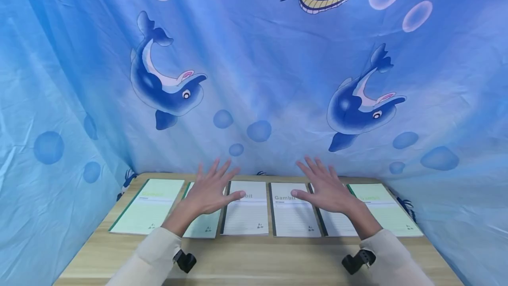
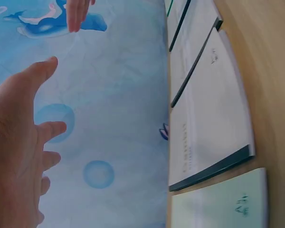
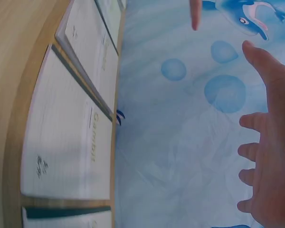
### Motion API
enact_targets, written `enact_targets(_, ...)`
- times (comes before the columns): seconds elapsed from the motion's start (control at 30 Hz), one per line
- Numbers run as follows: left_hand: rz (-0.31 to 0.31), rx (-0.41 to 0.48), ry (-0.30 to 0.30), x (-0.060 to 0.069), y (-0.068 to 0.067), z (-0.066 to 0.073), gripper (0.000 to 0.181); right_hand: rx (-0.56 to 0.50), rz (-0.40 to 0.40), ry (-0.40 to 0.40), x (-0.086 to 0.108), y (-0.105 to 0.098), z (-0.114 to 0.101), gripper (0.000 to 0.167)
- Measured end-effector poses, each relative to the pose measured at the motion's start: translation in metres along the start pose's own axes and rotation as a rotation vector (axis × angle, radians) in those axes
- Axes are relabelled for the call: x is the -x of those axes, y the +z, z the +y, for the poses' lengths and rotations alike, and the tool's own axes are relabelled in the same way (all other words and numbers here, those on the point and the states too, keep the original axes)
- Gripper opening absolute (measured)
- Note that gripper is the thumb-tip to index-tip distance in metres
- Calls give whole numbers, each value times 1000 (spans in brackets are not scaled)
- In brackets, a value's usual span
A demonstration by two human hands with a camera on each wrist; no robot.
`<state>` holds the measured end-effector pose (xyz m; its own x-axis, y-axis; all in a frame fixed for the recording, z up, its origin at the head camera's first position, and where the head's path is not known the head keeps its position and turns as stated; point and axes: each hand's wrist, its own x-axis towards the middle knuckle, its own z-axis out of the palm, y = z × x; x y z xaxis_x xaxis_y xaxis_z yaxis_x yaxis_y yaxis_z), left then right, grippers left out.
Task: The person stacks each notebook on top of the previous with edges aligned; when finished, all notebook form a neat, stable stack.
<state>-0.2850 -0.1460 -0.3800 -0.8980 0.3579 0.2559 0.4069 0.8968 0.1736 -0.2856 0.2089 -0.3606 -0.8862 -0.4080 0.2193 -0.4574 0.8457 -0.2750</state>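
My left hand [image 1: 209,193] hovers with spread fingers over the second and third notebooks from the left, holding nothing. On the other side my right hand [image 1: 326,191] is raised in the same way, fingers apart, above the notebooks right of the middle. Several notebooks lie in a row: a pale green notebook [image 1: 148,206] at the far left, another green notebook [image 1: 202,226] partly behind the left hand, a white notebook [image 1: 246,215], a white notebook [image 1: 295,217] marked "Gambit", a white notebook [image 1: 337,224] partly covered by the right hand, and a green notebook [image 1: 386,211] at the far right.
The notebooks rest on a wooden table [image 1: 254,255], whose front strip lies below them. Behind and at both sides hangs a blue curtain [image 1: 254,56] printed with dolphins, a fish and bubbles. A dark wrist device [image 1: 184,261] is strapped on the left sleeve, with another device [image 1: 358,261] on the right.
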Motion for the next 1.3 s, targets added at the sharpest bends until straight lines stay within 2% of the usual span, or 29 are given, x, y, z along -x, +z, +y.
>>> enact_targets(0.2,-37,58,-9,9,20,-4,83,-82,-6,-29,-2,25,-5,91)
enact_targets(0.37,-117,143,-18,17,43,-8,80,-147,-35,-46,-2,57,-10,84)
enact_targets(0.5,-174,189,-8,21,62,-14,75,-228,-100,-25,-2,83,-14,78)
enact_targets(0.73,-183,236,-35,24,86,-28,69,-325,-158,-19,-11,123,-22,76)
enact_targets(1.0,-191,224,-32,27,107,-43,68,-292,-178,-68,-19,158,-21,76)
enact_targets(1.3,-199,253,11,32,111,-45,71,-199,-173,-93,-17,167,-20,74)
